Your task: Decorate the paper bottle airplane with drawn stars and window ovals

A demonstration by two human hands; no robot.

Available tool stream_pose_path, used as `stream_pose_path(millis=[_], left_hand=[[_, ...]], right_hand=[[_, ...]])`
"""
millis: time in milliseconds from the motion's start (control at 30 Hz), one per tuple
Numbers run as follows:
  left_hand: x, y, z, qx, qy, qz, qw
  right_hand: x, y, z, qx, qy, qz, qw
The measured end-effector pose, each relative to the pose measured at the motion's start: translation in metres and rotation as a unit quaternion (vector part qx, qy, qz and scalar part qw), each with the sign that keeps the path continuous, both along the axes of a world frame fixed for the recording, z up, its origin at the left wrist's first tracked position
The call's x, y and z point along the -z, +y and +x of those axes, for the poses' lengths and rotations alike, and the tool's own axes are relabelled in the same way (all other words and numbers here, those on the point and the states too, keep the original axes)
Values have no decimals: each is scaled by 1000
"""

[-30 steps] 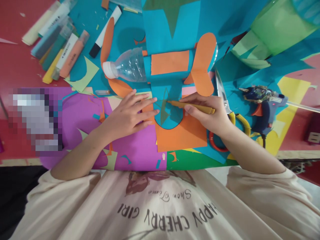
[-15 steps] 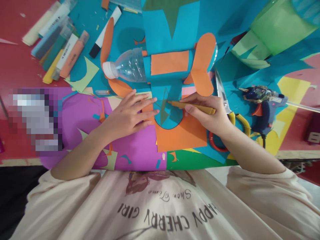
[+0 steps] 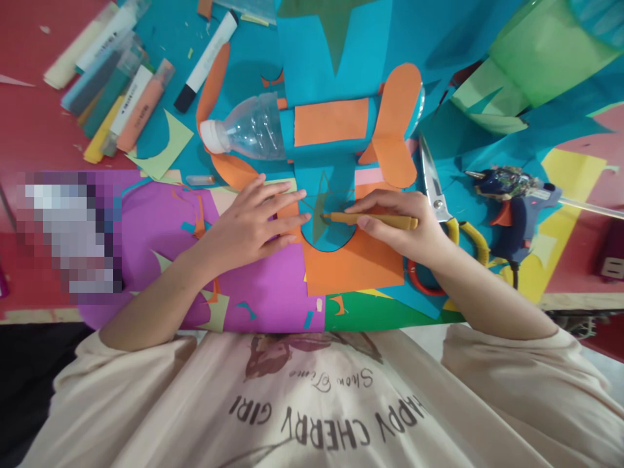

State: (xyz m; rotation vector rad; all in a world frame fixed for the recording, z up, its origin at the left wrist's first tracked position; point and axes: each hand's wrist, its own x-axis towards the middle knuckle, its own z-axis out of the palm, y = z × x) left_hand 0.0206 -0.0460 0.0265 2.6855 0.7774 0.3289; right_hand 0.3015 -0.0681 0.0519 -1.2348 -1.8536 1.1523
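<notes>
My right hand (image 3: 404, 224) grips a mustard-yellow marker (image 3: 385, 221), its tip touching a partly coloured star (image 3: 320, 207) outlined on a rounded blue paper wing (image 3: 336, 237). Fingers spread, my left hand (image 3: 260, 218) lies flat with its fingertips at the wing's left edge. The wing extends from a clear plastic bottle (image 3: 253, 127) wrapped in blue paper with an orange paper strip (image 3: 331, 122). An orange paper propeller shape surrounds the white cap (image 3: 213, 136), and an orange paper tail (image 3: 397, 123) sits at the other end. Another blue wing above carries an olive-green star (image 3: 336, 29).
Several markers (image 3: 141, 107) lie at the upper left, near a black-and-white marker (image 3: 207, 62). Scissors (image 3: 439, 201) and a glue gun (image 3: 519, 201) are on the right. Paper scraps cover the purple sheet (image 3: 273, 292); green paper (image 3: 550, 52) stands upper right.
The marker tip has shifted down and slightly left within the star, and more of the star looks coloured. The propeller's upper blade has moved slightly. My left hand stays in place.
</notes>
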Motion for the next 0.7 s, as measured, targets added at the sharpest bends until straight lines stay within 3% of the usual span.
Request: stream_pose_path(millis=[700], left_hand=[[-1, -1, 1, -3, 14, 21, 1000]], right_hand=[[-1, 3, 2, -3, 12, -39, 999]])
